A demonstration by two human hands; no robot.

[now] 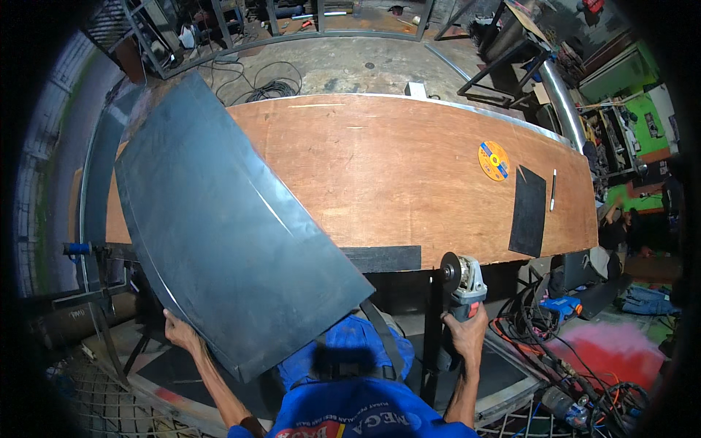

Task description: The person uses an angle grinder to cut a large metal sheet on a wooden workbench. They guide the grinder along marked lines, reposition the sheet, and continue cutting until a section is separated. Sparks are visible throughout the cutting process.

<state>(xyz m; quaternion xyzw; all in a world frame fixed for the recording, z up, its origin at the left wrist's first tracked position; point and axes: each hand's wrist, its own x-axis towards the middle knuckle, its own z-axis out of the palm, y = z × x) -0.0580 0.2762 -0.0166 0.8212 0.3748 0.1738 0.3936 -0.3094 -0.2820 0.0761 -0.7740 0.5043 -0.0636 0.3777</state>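
Observation:
My left hand (180, 330) grips the near-left edge of a large dark metal sheet (234, 226). The sheet lies slanted over the left part of the wooden tabletop (365, 168), its near corner hanging over the front edge by my lap. In my right hand (466, 333) is an angle grinder (467, 286), held upright just off the table's front edge. Its dark disc (452, 272) faces left; whether it spins I cannot tell. A narrow dark metal strip (383, 258) lies along the front edge, partly under the sheet.
Towards the table's right lie a yellow disc (493, 160), a small dark metal plate (528, 212) and a marker (553, 190). Tangled cables (522, 321) and a blue tool (561, 306) are at the lower right. Coiled cable (274, 88) rests on the floor beyond.

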